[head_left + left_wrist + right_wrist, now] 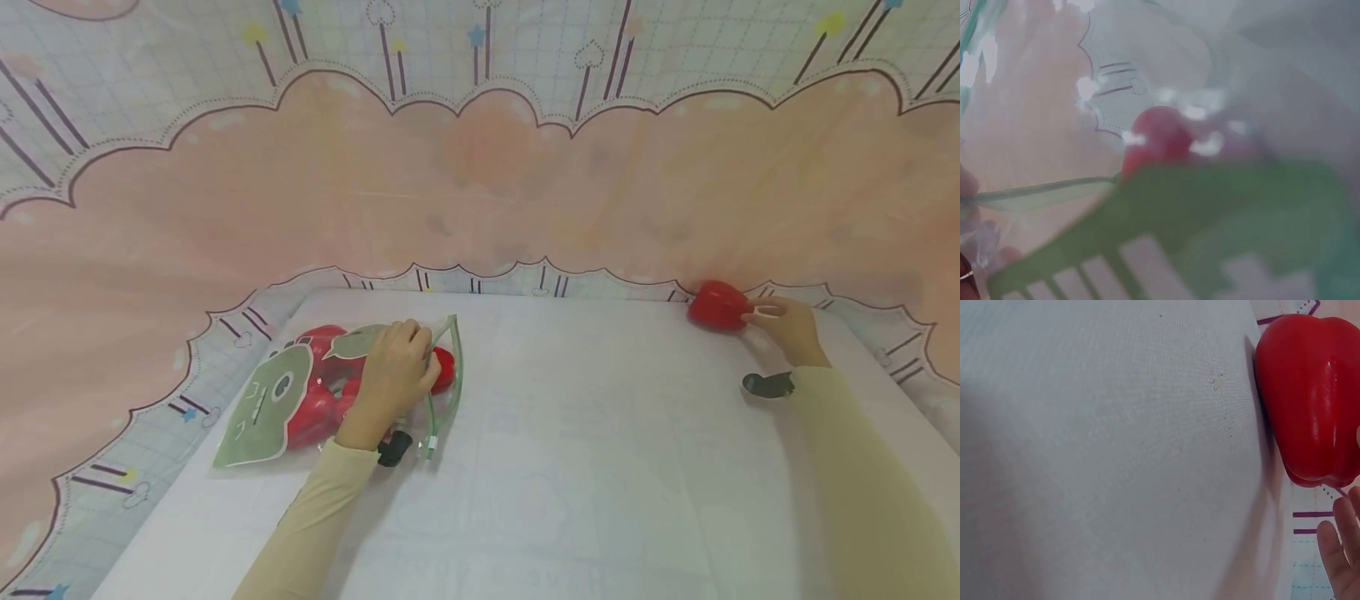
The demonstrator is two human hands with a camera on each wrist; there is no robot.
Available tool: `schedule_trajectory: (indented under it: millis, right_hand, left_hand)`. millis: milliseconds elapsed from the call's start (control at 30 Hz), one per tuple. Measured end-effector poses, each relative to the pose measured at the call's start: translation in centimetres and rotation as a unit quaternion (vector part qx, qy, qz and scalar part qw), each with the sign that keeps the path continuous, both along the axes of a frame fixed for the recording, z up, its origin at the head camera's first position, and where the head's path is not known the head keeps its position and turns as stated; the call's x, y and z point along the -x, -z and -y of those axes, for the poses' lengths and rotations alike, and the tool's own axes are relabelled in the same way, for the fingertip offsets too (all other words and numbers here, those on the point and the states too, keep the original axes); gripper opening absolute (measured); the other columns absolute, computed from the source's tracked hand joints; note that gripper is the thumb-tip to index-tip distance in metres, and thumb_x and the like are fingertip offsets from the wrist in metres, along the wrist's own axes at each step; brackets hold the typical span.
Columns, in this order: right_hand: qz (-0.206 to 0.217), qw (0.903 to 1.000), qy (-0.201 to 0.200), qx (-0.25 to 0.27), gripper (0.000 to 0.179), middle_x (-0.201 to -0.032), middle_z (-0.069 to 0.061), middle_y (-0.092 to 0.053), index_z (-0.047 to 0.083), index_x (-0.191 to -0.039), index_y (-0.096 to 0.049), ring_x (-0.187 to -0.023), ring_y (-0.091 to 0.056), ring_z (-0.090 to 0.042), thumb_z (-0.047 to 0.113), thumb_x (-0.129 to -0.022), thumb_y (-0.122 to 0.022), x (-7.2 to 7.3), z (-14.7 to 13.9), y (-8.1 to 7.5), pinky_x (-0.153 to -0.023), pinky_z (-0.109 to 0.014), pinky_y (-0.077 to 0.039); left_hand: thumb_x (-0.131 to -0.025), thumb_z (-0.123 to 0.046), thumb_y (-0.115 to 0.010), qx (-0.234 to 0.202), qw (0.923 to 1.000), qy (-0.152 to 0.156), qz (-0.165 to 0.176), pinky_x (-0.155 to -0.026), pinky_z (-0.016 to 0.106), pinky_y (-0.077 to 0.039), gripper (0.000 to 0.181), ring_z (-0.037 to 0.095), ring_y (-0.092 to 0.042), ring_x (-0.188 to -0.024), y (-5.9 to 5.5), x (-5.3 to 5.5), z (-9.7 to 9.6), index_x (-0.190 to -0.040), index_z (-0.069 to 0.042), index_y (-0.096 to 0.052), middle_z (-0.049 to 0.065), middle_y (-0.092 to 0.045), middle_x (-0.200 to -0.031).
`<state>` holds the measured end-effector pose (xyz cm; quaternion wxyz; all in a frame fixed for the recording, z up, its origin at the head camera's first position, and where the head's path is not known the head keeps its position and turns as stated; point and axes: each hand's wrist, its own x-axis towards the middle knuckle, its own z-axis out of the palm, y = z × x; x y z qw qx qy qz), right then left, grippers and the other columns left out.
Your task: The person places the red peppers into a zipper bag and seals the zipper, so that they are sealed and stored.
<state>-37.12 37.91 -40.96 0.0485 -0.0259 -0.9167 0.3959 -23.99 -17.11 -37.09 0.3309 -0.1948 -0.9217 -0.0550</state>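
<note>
A clear zip bag (262, 408) with green cartoon print lies at the left of the white table, several glossy red things (311, 414) inside. My left hand (393, 375) grips it near its green-edged mouth, beside a rounded red piece (444, 371). In the left wrist view the bag's green print (1210, 212) covers much of the picture, and fingertips (967, 184) show at the green strip. A red bell pepper (718, 306) lies at the table's far right edge. My right hand (787, 329) is at its right end, with straight, spread fingers (1334, 556) in the right wrist view.
The white table (570, 433) stretches between the two hands. A patterned cloth (480, 192) rises behind it and runs down both sides. A small dark device sits at each wrist. The bag's white zip slider (431, 446) hangs toward the front.
</note>
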Motion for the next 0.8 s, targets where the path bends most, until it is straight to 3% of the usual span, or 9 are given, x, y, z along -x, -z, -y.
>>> schedule_trajectory:
  millis: [467, 633, 800]
  right_hand:
    - [0.018, 0.9994, -0.017, 0.025, 0.070, -0.145, -0.030, -0.032, -0.002, -0.141, -0.032, -0.131, -0.033, -0.048, 0.038, -0.090, -0.057, 0.1, 0.1, 0.9, -0.104, -0.059, -0.031]
    - [0.050, 0.9984, -0.016, 0.020, 0.086, -0.149, -0.027, -0.026, 0.001, -0.146, -0.023, -0.134, -0.027, -0.049, 0.050, -0.086, -0.059, 0.6, -0.3, 1.6, -0.104, -0.063, -0.027]
    - [0.070, 0.9974, -0.017, 0.007, 0.089, -0.147, -0.030, -0.027, -0.001, -0.146, -0.021, -0.133, -0.026, -0.050, 0.052, -0.085, -0.058, 1.0, -0.3, 1.9, -0.104, -0.066, -0.024]
  left_hand:
    - [-0.075, -0.011, -0.065, -0.006, 1.0000, 0.003, -0.004, -0.068, 0.034, -0.045, 0.011, 0.023, -0.049, -0.070, 0.1, 0.0, 0.0, -0.077, -0.004, -0.056, 0.009, -0.054, -0.076]
    - [-0.075, -0.011, -0.065, -0.005, 1.0000, 0.002, -0.003, -0.069, 0.034, -0.046, 0.012, 0.023, -0.050, -0.072, 0.1, 0.0, 0.0, -0.078, -0.004, -0.056, 0.009, -0.055, -0.078]
    - [-0.075, -0.011, -0.066, -0.005, 1.0000, 0.000, -0.001, -0.069, 0.034, -0.046, 0.012, 0.023, -0.050, -0.072, 0.1, 0.0, 0.0, -0.079, -0.005, -0.057, 0.009, -0.055, -0.078]
